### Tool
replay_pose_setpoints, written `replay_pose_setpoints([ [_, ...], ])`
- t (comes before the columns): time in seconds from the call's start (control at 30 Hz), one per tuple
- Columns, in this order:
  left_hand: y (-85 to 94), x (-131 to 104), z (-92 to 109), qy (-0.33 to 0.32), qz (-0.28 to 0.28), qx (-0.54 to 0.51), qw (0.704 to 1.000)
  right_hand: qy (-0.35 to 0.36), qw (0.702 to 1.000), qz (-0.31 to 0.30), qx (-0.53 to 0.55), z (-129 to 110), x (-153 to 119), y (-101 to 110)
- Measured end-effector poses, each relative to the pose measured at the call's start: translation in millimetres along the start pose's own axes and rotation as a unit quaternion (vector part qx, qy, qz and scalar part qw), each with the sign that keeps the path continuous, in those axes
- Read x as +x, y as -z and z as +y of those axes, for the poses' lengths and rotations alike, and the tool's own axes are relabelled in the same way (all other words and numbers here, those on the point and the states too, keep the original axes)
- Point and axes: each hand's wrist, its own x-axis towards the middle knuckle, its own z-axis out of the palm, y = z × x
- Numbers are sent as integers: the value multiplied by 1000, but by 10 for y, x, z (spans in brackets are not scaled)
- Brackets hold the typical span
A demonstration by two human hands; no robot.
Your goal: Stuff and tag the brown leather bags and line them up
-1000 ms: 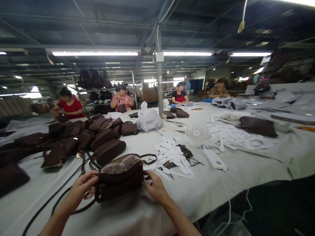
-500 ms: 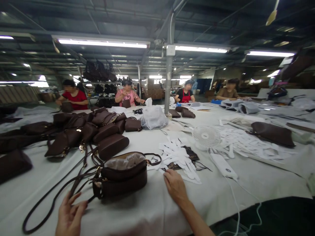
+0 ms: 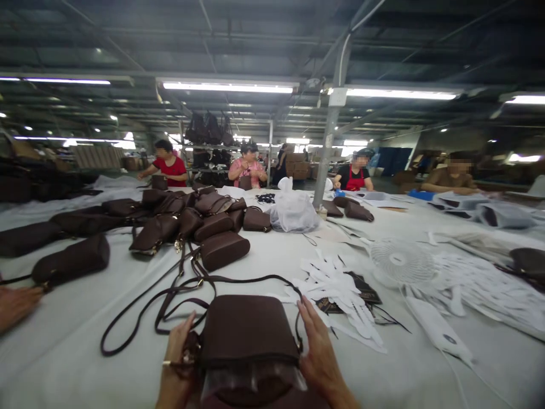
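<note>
A small dark brown leather bag (image 3: 249, 329) is being held flat on the white cloth-covered table (image 3: 85, 341), between the two hands. Its left edge is being gripped by the left hand (image 3: 179, 355), fingers closed; its right edge is being pressed by the right hand (image 3: 317, 352), fingers extended. White paper pieces (image 3: 336, 284) are lying just beyond the right hand.

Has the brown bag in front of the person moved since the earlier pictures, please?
Yes. The brown bag now lies flat, nearer the table's front edge, between the left hand and right hand.
</note>
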Motion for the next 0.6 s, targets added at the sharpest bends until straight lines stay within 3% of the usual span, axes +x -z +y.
replay_pose_setpoints([
  [0.13, 30, 9, 263, -13, -26, -44, 999, 83, 979, -132, 133, -373, 213, 87],
  [0.23, 102, 25, 470, 1, -42, -64, 997, 35, 967, -144, 209, -534, 385, 200],
  [0.3, 110, 24, 503, 25, -62, -72, 995, -13, 959, -150, 242, -582, 460, 246],
  [0.43, -19, -23, 281, 109, -105, -72, 986, -125, 925, -201, 298, -535, 532, 224],
  [0.5, -108, -47, 113, 142, -101, -35, 984, -177, 916, -196, 301, -460, 571, 204],
  [0.6, -206, -63, -94, 112, -112, -19, 987, -201, 906, -204, 311, -337, 622, 248],
])
